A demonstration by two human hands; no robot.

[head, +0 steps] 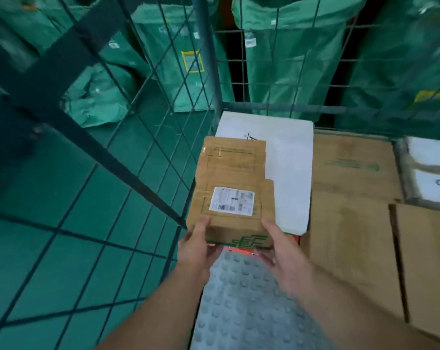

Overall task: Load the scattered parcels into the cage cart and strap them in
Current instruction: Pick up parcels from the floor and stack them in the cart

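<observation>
Now left hand (197, 245), right hand (280, 251) each clasp near corner of labelled parcel (235, 223); parcel extends forward.

You are looking at two hands, left hand (196, 246) and right hand (287, 258), five brown boxes (230, 210) (235, 157) (352, 162) (350, 248) (426, 261), one white parcel (287, 152), one clear-wrapped bundle (428, 173), one bubble mailer (239, 299), one cage cart (206, 46) and at least four green sacks (97, 97) (176, 59) (289, 46) (403, 59).

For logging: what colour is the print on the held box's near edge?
Green, on the brown box; head view.
</observation>
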